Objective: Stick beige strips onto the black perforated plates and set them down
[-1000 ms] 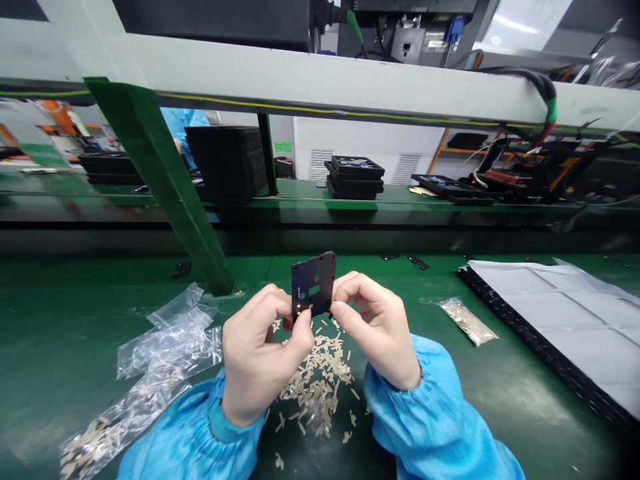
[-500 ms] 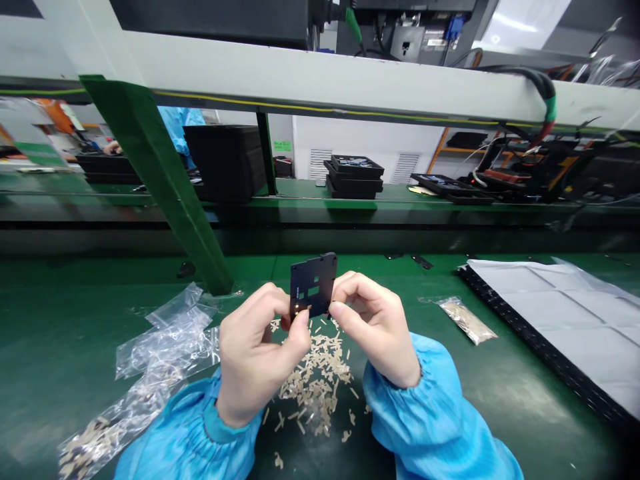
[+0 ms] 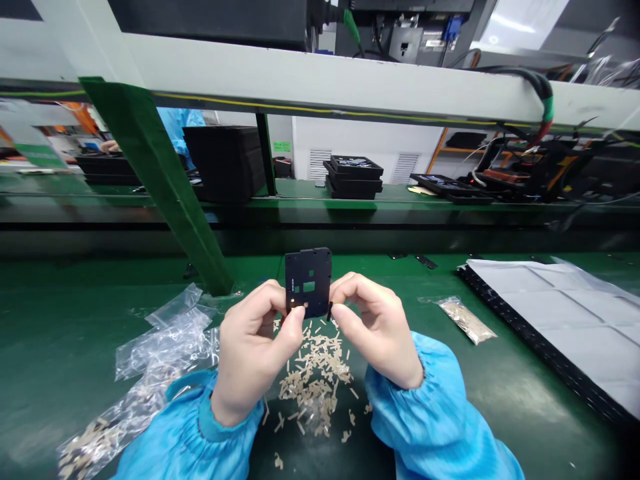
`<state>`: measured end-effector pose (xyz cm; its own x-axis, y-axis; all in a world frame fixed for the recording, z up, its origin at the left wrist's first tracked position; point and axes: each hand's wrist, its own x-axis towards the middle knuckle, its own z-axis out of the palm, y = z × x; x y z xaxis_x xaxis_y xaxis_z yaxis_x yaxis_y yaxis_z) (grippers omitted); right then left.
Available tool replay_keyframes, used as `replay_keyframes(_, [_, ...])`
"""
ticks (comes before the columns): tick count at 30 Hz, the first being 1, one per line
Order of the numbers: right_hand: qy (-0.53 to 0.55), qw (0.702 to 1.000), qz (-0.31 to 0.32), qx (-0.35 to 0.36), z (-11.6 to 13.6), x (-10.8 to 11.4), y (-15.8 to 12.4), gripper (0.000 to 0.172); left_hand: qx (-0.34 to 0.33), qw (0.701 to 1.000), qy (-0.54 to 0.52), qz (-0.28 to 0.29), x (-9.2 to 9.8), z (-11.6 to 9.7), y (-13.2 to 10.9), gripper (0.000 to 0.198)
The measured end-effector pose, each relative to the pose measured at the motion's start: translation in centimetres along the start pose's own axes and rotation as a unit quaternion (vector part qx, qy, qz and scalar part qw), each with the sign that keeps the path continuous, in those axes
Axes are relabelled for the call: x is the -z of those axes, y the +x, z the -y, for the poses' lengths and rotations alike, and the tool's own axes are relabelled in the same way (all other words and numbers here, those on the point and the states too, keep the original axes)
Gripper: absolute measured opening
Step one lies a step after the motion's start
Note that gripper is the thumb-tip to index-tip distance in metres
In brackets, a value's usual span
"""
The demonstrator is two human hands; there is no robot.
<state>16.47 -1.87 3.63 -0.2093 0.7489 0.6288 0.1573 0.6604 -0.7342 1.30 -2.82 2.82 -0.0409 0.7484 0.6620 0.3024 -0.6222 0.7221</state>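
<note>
My left hand [image 3: 260, 350] pinches a thin black plastic plate [image 3: 320, 270] by its lower left edge, thumb in front. The plate stands upright and has rounded corners, several small cut-out windows and small gold-coloured spots low on its face. My right hand [image 3: 377, 330] is closed at the plate's lower right edge, holding a small dark strip [image 3: 330, 311] between thumb and forefinger. Whether the strip touches the plate I cannot tell. Under both hands, a loose heap of small beige pieces [image 3: 317, 373] lies scattered on the green bench top [image 3: 430, 407].
Clear plastic bags [image 3: 165, 347], some with beige pieces inside, lie at the left. A small filled bag [image 3: 467, 320] and a black-edged tray with white sheeting [image 3: 565, 300] are at the right. A green slanted post [image 3: 160, 187] rises at left; black trays [image 3: 355, 177] are stacked behind.
The black plate has turned to face me more squarely and shifted slightly left. The small dark strip at my right fingertips shows more clearly now.
</note>
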Motion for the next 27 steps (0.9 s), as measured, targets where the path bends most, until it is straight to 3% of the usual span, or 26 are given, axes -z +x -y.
replay_keyframes(16, [-0.035,0.999,-0.027,0.012,0.3,-0.3,0.0,0.013,0.040,0.997,-0.058,0.011,0.1,0.7,-0.2,0.016])
replay_keyframes(27, [-0.009,0.999,-0.030,0.007,0.3,-0.5,-0.1,0.012,0.100,0.973,-0.203,0.042,0.1,1.4,-0.2,0.006])
